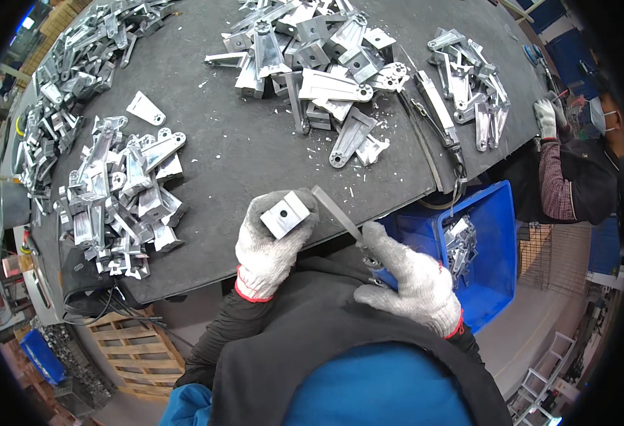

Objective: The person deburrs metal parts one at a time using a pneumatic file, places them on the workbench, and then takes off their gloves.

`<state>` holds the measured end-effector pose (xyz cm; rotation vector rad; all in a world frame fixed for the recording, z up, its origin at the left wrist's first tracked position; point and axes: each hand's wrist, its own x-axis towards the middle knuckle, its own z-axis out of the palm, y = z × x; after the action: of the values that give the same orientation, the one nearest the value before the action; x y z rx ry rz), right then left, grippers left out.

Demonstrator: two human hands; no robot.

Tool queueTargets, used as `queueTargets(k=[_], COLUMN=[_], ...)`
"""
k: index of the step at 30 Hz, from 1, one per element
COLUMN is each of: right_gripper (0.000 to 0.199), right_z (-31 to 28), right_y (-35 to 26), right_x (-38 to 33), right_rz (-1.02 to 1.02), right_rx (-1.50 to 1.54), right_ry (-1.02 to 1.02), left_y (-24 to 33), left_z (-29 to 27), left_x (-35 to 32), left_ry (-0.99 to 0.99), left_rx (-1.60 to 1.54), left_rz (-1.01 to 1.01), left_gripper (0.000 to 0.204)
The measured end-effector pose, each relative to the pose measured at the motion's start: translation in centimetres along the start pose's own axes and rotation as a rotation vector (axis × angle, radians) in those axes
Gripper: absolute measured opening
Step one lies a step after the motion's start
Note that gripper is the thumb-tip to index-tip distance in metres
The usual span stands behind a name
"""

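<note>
My left hand (275, 238), in a white knit glove with a red cuff, is closed round a small silver metal bracket (285, 214). The bracket's blocky end with a round hole faces up. In my gloved right hand (418, 284) is a flat file (338, 214), its narrow grey blade pointing up and left toward the bracket. Blade and bracket look slightly apart. Part of a blue handle shows beneath the fingers. Both hands are at the near edge of the dark table (234, 156).
Heaps of silver brackets lie at the left (123, 192), far middle (326, 57) and right (471, 85). Metal chips litter the table. A long tool with a cable (436, 106) rests right of the middle heap. A blue bin (493, 263) holds brackets. A co-worker (574, 170) is at the right.
</note>
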<state>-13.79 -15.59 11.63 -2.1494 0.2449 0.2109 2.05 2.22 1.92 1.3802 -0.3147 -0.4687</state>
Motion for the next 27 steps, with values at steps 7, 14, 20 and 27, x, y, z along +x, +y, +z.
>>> queueTargets(k=[7, 14, 20, 27], right_gripper=[0.083, 0.080, 0.075, 0.077], right_z=[1.4, 0.7, 1.0, 1.1], right_y=[-1.7, -3.6, -4.1, -3.7], right_x=[0.2, 1.0, 1.2, 1.0], right_rz=[0.111, 0.234, 0.194, 0.182], right_rx=[-0.068, -0.141, -0.321, -0.447], right_ry=[-0.077, -0.217, -0.176, -0.207], left_y=[-0.1, -0.8, -0.9, -0.9], left_z=[0.6, 0.7, 0.4, 0.4], left_x=[-0.1, -1.0, -1.1, -1.1], left_ry=[0.017, 0.027, 0.023, 0.032], left_rx=[-0.103, 0.038, 0.072, 0.061], left_rz=[-0.068, -0.020, -0.030, -0.024], left_gripper=[0.059, 0.047, 0.044, 0.045])
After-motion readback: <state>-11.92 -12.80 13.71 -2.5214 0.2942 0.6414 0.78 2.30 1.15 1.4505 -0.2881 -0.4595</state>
